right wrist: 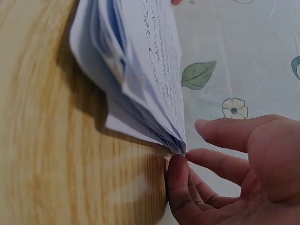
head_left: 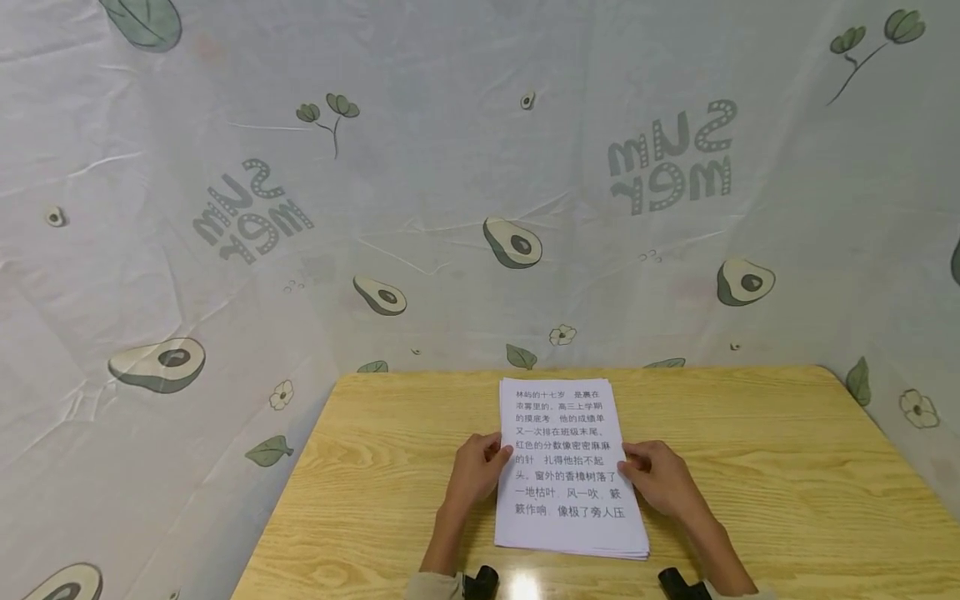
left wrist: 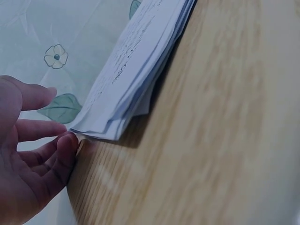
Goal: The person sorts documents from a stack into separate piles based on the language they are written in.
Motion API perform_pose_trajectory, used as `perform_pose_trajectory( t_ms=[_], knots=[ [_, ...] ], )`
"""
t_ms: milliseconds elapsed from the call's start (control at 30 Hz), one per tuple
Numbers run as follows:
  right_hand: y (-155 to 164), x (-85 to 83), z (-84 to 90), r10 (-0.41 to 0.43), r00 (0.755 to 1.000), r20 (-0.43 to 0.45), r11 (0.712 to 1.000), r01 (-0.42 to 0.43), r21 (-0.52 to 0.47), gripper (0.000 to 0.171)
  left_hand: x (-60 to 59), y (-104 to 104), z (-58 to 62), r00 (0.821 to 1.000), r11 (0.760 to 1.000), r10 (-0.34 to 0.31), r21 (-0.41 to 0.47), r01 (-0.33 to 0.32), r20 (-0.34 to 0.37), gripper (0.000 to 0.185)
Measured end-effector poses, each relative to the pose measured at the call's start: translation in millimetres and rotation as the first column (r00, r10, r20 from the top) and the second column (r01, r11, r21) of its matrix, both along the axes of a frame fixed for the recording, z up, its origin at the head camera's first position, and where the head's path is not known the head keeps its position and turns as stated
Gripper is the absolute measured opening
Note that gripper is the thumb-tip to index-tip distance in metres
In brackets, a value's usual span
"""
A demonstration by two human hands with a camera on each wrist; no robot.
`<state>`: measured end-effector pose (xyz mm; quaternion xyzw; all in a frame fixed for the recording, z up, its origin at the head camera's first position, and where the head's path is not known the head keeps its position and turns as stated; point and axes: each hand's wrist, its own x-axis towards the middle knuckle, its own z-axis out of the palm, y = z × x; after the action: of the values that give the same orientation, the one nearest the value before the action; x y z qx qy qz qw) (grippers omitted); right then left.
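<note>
A stack of white paper sheets [head_left: 562, 533], the top one printed with large Chinese characters, lies over the wooden table. Along its left side is my left hand [head_left: 476, 471], fingertips at the paper's edge. My right hand [head_left: 663, 479] is at the opposite side at about the same height. In the left wrist view the forefinger [left wrist: 40, 130] meets the stack's edge while the thumb [left wrist: 40, 96] stands apart from the sheets. The right wrist view has the right fingertips [right wrist: 178, 171] against the edge, thumb also raised. The sheets' near edges are uneven, and one lower sheet [right wrist: 129, 126] sticks out.
The wooden table [head_left: 750, 467] stretches out on both sides of the stack. Behind it and at the sides hangs a pale cloth [head_left: 450, 167] printed with avocados, leaves and flowers. Dark wrist devices [head_left: 480, 583] show at the bottom of the head view.
</note>
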<state>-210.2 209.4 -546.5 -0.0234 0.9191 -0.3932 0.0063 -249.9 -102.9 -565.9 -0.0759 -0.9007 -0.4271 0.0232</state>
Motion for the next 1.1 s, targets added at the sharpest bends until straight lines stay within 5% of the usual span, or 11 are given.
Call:
perform_pose_trajectory(
  t_ms=[167, 400, 833, 1100],
  knots=[
    [-1, 1.7, 0.1, 0.005, 1.000, -0.021, 1.000, -0.005, -0.006, 0.042, 2.2, 0, -0.2, 1.000, 1.000, -0.001, 0.008, 0.001, -0.019, 0.018],
    [-3, 2.9, 2.6, 0.007, 0.999, -0.052, 1.000, -0.006, 0.003, 0.040, 2.5, 2, 0.6, 1.000, 0.999, 0.021, 0.046, -0.022, 0.014, 0.044],
    [-8, 7.3, 7.1, -0.020, 0.997, -0.070, 0.999, 0.017, -0.036, 0.041, 2.2, 4, -1.5, 0.999, 0.993, 0.044, 0.107, -0.044, -0.006, 0.039],
    [-10, 5.8, 5.2, -0.053, 0.999, 0.008, 0.993, 0.053, -0.104, 0.046, 4.6, 7, -2.5, 0.998, 0.987, 0.055, 0.151, -0.048, -0.041, 0.035]
  ],
)
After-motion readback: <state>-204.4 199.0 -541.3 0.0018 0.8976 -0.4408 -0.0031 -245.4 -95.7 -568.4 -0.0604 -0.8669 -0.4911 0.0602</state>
